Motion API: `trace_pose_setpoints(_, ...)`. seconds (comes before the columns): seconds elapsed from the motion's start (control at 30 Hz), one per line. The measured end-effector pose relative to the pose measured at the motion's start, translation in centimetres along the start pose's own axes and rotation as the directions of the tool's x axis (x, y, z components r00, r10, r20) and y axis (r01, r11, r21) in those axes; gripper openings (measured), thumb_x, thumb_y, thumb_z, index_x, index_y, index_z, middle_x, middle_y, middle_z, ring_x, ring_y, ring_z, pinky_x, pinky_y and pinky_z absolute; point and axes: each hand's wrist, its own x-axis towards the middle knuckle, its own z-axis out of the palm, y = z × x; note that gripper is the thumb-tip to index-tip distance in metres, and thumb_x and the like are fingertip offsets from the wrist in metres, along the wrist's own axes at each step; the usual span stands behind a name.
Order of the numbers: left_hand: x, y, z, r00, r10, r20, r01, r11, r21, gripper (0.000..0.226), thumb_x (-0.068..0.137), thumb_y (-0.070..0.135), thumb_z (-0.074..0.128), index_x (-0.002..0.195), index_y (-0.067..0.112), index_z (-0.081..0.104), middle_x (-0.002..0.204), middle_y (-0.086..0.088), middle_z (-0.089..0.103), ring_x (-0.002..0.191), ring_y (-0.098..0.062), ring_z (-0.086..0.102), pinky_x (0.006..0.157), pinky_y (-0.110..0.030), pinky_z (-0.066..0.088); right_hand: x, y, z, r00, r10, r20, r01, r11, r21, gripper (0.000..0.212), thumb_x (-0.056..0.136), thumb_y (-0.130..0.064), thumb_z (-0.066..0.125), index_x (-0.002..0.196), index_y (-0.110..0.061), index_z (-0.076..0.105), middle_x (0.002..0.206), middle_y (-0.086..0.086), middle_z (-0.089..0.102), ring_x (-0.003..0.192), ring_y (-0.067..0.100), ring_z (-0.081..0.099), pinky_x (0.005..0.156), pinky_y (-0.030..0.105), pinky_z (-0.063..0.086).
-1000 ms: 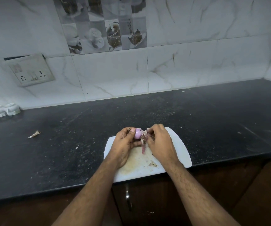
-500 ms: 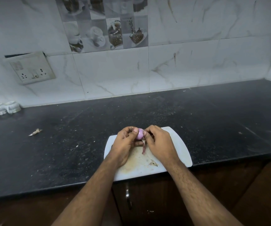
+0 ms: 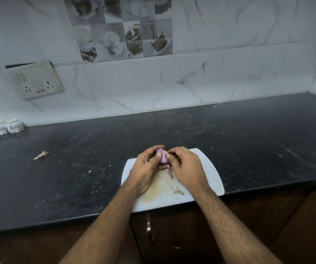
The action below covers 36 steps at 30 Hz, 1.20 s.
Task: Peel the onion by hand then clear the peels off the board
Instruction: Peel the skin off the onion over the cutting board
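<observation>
A small pink-purple onion (image 3: 163, 158) is held just above the far part of a white cutting board (image 3: 210, 174). My left hand (image 3: 147, 168) grips the onion, thumb pressed on its top. My right hand (image 3: 186, 168) pinches loose skin at the onion's right side. A strip of purple peel (image 3: 169, 170) hangs down between the two hands. A small dry peel piece (image 3: 179, 191) lies on the stained middle of the board.
The board sits at the front edge of a black speckled counter (image 3: 248, 149). A scrap of dry skin (image 3: 41, 155) lies on the counter far left. White cups (image 3: 3, 127) stand at the back left under a wall socket (image 3: 36, 80). Dark cabinet doors are below.
The hands have drawn closer together around the onion. The bunch of loose skin seen at the right fingers a second ago is now mostly covered, with only the hanging strip showing.
</observation>
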Motion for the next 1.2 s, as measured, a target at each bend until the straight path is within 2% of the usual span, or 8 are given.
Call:
trace_pose_setpoints(0.3, -0.4, 0.0, 0.1, 0.998, 0.045, -0.033, -0.044, 0.999, 0.006, 0.035, 0.101, 0.010, 0.065, 0.134, 0.001, 0.062, 0.123, -0.019, 0.073, 0.102, -0.029, 0.075, 0.084, -0.041, 0.062, 0.1, 0.2, 0.0, 1.000, -0.008, -0.013, 0.008, 1.000, 0.001, 0.016, 0.098, -0.033, 0.066, 0.102, -0.023, 0.078, 0.090, -0.011, 0.072, 0.081, 0.004, 0.066, 0.074, 0.031, 0.057)
trace_pose_setpoints(0.47, -0.6, 0.3, 0.4, 0.999, 0.042, -0.013, -0.042, 0.999, -0.003, 0.023, 0.102, 0.003, 0.060, 0.124, 0.004, 0.067, 0.112, -0.011, 0.079, 0.096, -0.020, 0.077, 0.074, -0.028, 0.061, 0.0, 0.2, 0.0, 0.999, 0.025, -0.028, -0.026, 0.999, -0.033, 0.014, 0.095, -0.033, 0.069, 0.099, -0.024, 0.078, 0.087, -0.011, 0.072, 0.078, 0.005, 0.067, 0.072, 0.035, 0.058)
trace_pose_setpoints(0.63, -0.4, 0.0, 0.2, 0.999, 0.031, -0.023, -0.030, 0.999, 0.022, 0.025, 0.104, 0.008, 0.058, 0.128, 0.005, 0.066, 0.119, -0.012, 0.077, 0.109, -0.026, 0.074, 0.092, -0.036, 0.060, -0.1, -0.3, 0.0, 0.997, 0.069, -0.044, -0.074, 0.989, -0.128, 0.012, 0.097, -0.029, 0.065, 0.101, -0.021, 0.072, 0.093, -0.011, 0.067, 0.077, 0.005, 0.062, 0.071, 0.031, 0.056)
trace_pose_setpoints(0.73, 0.2, -0.4, -0.1, 0.999, 0.002, -0.045, -0.001, 1.000, 0.025, 0.026, 0.107, 0.006, 0.052, 0.129, 0.005, 0.067, 0.126, -0.018, 0.072, 0.116, -0.031, 0.070, 0.102, -0.043, 0.057, 0.0, 0.0, 0.1, 0.990, 0.112, -0.081, -0.123, 0.983, -0.136, 0.010, 0.099, -0.026, 0.060, 0.098, -0.020, 0.067, 0.092, -0.012, 0.063, 0.072, 0.000, 0.056, 0.061, 0.017, 0.045)
trace_pose_setpoints(0.8, 0.4, -0.4, -0.2, 0.998, -0.027, -0.064, 0.028, 0.999, 0.016, 0.027, 0.108, 0.004, 0.047, 0.127, 0.006, 0.067, 0.129, -0.019, 0.070, 0.117, -0.032, 0.070, 0.104, -0.044, 0.056, 0.1, 0.2, 0.2, 0.988, 0.136, -0.079, -0.146, 0.979, -0.145, 0.010, 0.100, -0.024, 0.058, 0.099, -0.019, 0.067, 0.094, -0.011, 0.063, 0.072, 0.002, 0.055, 0.059, 0.018, 0.040)
trace_pose_setpoints(1.0, 0.5, 0.1, 0.0, 0.992, -0.092, -0.081, 0.089, 0.995, -0.037, 0.031, 0.110, 0.003, 0.036, 0.130, -0.002, 0.059, 0.122, -0.025, 0.071, 0.105, -0.031, 0.073, 0.089, -0.035, 0.062, 0.0, 0.1, 0.5, 0.991, 0.121, -0.056, -0.129, 0.979, -0.160, 0.021, 0.099, -0.023, 0.051, 0.083, -0.015, 0.061, 0.080, -0.008, 0.058, 0.071, 0.011, 0.056, 0.062, 0.032, 0.043)
trace_pose_setpoints(1.1, 0.4, 0.3, 0.1, 0.991, -0.101, -0.086, 0.096, 0.993, -0.062, 0.032, 0.108, 0.002, 0.035, 0.128, -0.007, 0.059, 0.120, -0.030, 0.070, 0.102, -0.034, 0.073, 0.085, -0.035, 0.063, -0.1, 0.1, 0.5, 0.992, 0.092, -0.084, -0.100, 0.991, -0.094, 0.032, 0.102, -0.031, 0.048, 0.075, -0.015, 0.055, 0.075, -0.008, 0.054, 0.069, 0.009, 0.054, 0.062, 0.033, 0.043)
trace_pose_setpoints(1.2, 0.2, 0.6, 0.4, 0.995, -0.080, -0.059, 0.074, 0.993, -0.088, 0.026, 0.109, 0.006, 0.039, 0.114, -0.005, 0.062, 0.108, -0.023, 0.073, 0.103, -0.038, 0.074, 0.088, -0.040, 0.062, -0.3, -0.2, 0.2, 0.998, 0.025, -0.057, -0.029, 0.997, -0.070, 0.041, 0.103, -0.057, 0.043, 0.104, -0.021, 0.062, 0.100, -0.010, 0.062, 0.084, 0.008, 0.060, 0.070, 0.032, 0.053)
